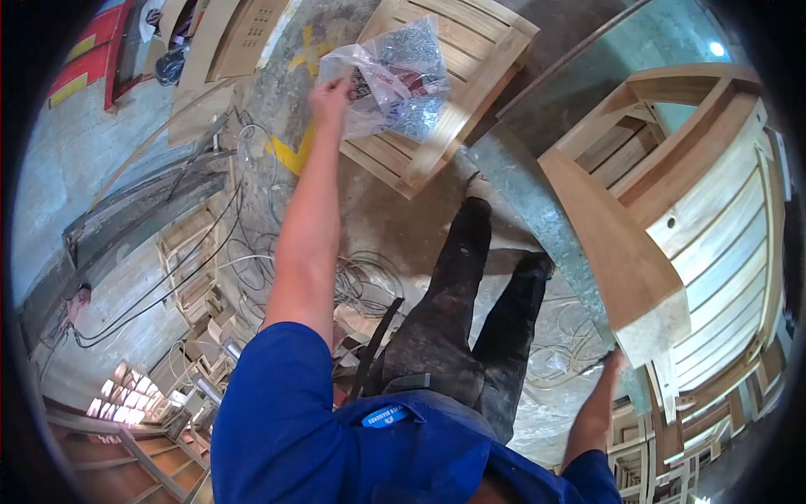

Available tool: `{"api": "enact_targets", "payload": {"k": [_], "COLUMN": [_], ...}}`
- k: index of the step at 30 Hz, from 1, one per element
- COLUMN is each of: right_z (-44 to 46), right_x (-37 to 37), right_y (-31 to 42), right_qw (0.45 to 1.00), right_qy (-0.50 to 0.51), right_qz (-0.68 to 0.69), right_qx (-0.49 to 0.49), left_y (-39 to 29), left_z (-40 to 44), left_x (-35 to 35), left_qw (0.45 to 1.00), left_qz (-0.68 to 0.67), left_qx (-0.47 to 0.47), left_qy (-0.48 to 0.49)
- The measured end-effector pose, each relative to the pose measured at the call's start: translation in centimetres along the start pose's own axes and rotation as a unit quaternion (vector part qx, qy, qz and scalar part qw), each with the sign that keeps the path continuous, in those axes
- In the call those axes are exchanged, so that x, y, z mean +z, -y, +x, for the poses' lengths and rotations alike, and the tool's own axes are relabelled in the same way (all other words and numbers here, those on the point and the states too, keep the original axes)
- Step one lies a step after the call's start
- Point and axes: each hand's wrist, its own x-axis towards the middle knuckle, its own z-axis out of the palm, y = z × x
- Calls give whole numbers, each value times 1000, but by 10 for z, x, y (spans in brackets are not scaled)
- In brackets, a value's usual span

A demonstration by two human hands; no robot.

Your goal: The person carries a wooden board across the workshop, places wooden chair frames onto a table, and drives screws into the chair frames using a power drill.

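Note:
Pinched in the fingers of my left hand [329, 99] is the edge of a clear plastic bag [407, 76] with red printing and many small shiny metal pieces inside. The bag hangs over a slatted wooden panel [466, 34]. My right hand [617, 361] is low on the right, at the edge of a grey work surface [537, 181], just below the corner of a curved wooden furniture frame [613, 244]. Its fingers are small and partly hidden, with something thin and dark beside them that I cannot make out.
Coiled cables [361, 277] lie on the floor beside my legs. Cardboard [243, 38] and a red frame [107, 50] are at the upper left. Wooden parts [189, 260] stand at the left, and more wooden frames [722, 420] at the lower right.

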Motion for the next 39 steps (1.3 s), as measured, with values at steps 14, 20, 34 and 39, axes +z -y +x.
{"api": "enact_targets", "payload": {"k": [14,20,34,39], "right_z": [-241,-224,-218,-209], "right_x": [-116,-118,-102,-86], "right_y": [169,205,353,378], "right_qw": [951,906,910,899], "right_qy": [145,225,243,253], "right_qz": [128,232,162,201], "right_qx": [-242,-275,-293,-295], "left_y": [-2,-21,-67,-70], "left_z": [-52,-27,-364,-371], "left_x": [-17,-11,174,192], "left_qw": [779,924,691,648], "left_qz": [-564,-298,-459,-513], "left_qx": [-191,-234,-423,-445], "left_qy": [196,49,365,345]}}
